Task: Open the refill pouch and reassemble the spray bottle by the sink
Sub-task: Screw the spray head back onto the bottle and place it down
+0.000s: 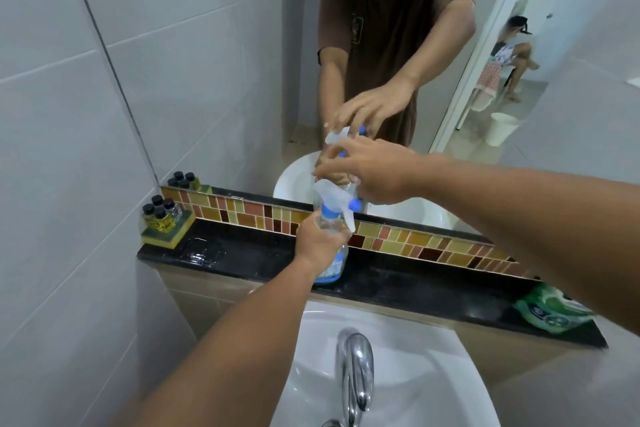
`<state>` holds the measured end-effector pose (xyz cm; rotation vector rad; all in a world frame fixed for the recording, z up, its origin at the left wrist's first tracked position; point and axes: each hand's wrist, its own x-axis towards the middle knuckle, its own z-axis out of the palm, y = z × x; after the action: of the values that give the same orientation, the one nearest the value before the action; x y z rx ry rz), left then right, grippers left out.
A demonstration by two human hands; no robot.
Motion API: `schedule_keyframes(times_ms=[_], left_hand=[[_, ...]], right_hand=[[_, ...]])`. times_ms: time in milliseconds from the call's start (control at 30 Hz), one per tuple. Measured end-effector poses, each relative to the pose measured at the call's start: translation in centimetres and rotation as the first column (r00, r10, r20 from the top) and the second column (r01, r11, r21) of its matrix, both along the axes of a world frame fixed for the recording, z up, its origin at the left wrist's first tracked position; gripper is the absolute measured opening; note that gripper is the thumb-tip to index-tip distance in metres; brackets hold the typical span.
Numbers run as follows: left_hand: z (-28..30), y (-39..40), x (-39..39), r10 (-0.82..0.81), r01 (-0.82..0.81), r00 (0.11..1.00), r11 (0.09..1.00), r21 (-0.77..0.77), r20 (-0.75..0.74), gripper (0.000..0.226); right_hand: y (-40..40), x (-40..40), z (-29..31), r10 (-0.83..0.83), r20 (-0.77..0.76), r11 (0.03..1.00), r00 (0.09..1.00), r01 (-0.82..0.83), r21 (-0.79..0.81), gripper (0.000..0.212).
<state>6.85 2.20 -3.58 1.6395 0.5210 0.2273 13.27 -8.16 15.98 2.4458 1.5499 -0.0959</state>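
Observation:
A clear spray bottle (335,262) with a little blue liquid at its bottom stands on the black ledge (249,258) behind the sink. My left hand (317,241) grips the bottle around its neck. The white trigger head (337,199) with a blue collar and blue nozzle sits on top of the bottle, and my right hand (369,172) is closed over its upper part. A green refill pouch (550,312) lies on the ledge at the far right, partly hidden behind my right forearm.
A white sink (311,378) with a chrome tap (356,374) is directly below. Small dark-capped bottles on a yellow-green sponge (166,222) stand at the ledge's left end. A mirror (381,45) above a tiled strip reflects me and another person in a doorway.

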Motion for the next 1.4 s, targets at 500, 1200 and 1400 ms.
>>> schedule_keyframes(times_ms=[500,1200,1400], left_hand=[[-0.6,0.2,0.4,0.030,-0.028,0.997,0.999,0.030,-0.075,0.035],[-0.8,0.1,0.3,0.015,-0.014,1.000,0.998,0.058,-0.007,0.029],[-1.2,0.2,0.6,0.012,-0.011,1.000,0.999,0.043,-0.009,0.032]], right_hand=[[2.2,1.1,-4.8,-0.018,-0.022,0.999,1.000,0.019,0.032,0.038],[0.0,1.1,-1.2,0.354,0.322,0.929,0.878,-0.292,-0.225,0.088],[2.6,1.7,-4.3,0.433,0.342,0.894,0.834,-0.349,-0.281,0.043]])
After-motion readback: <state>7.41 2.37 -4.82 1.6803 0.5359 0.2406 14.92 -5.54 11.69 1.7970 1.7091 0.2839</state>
